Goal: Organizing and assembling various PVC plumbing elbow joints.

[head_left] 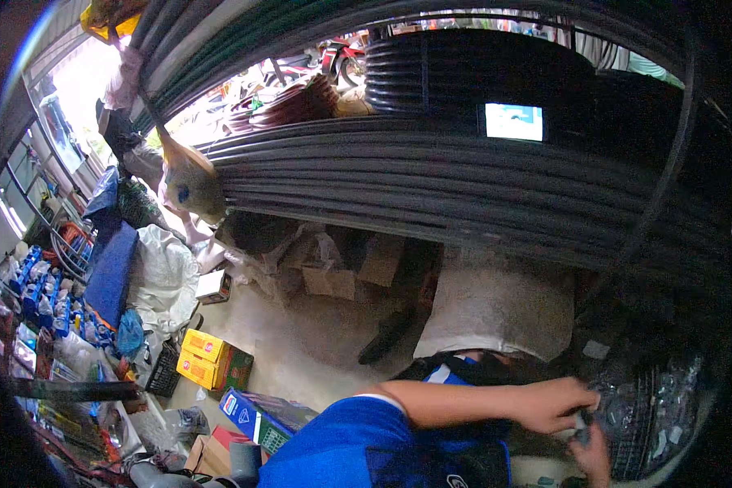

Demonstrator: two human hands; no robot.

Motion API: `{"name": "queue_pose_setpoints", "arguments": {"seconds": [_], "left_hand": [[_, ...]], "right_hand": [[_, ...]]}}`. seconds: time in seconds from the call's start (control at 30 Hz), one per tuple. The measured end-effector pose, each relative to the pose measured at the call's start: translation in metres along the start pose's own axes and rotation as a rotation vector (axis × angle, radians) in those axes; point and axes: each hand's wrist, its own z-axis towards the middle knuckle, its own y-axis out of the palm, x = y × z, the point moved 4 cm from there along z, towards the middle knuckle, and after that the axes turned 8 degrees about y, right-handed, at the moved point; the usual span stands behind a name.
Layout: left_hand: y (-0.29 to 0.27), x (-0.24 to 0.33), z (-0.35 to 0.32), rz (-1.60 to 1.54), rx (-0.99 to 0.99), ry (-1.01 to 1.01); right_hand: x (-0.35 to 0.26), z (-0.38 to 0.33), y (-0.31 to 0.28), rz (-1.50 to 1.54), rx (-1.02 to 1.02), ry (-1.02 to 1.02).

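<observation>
My left arm, in a blue sleeve, reaches across to the lower right, where my left hand [555, 405] is closed with fingers bent. Just below it, my right hand [592, 455] is closed round a small greyish piece [582, 421] that sits between the two hands. The piece is too small and dark to name. What the left fingers hold, if anything, is hidden. Beside both hands stands a dark wire basket [647, 407] with clear plastic bags or packets [618, 398] in it.
Long dark pipes [431, 179] run across above the floor, with black coiled tubing [464, 69] behind. A pale sack [496, 305] stands ahead. Yellow boxes [202, 358] and a blue-green box [264, 419] lie to the left, near blue bins [45, 293].
</observation>
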Motion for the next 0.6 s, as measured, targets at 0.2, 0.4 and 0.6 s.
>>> {"name": "queue_pose_setpoints", "arguments": {"seconds": [0.2,0.4,0.6], "left_hand": [[-0.020,0.047,0.075,0.143,-0.088,0.298],[0.027,0.013,0.080,0.278,-0.316,0.150],[0.036,0.006,0.085,0.017,0.155,0.484]], "right_hand": [[-0.009,-0.047,-0.051,-0.113,-0.108,-0.031],[-0.049,-0.124,-0.069,-0.054,0.053,0.094],[-0.021,-0.111,-0.101,0.030,0.306,-0.141]]}}
